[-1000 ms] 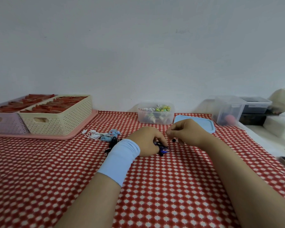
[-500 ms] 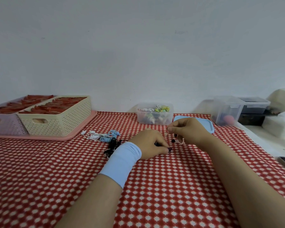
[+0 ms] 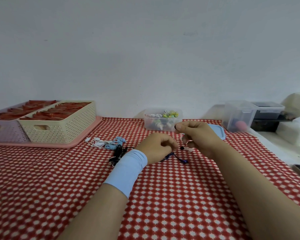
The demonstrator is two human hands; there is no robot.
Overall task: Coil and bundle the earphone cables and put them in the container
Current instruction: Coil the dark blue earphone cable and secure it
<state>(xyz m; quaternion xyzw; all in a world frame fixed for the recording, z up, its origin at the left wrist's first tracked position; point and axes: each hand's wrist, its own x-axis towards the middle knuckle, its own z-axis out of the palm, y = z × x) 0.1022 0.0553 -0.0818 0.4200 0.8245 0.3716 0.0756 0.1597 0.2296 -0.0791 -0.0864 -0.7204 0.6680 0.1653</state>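
Head view: clear container (image 3: 148,125) of coiled earphone bundles (image 3: 170,113)

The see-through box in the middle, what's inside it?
The clear container holds small coiled earphone bundles, white and yellow-green on top. The right hand covers its near right corner, and lower bundles are blurry.

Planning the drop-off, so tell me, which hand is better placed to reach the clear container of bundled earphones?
Right, probably. The right hand is raised just in front of the clear container, pinching the dark blue earphone cable; the left hand sits lower, gripping it.
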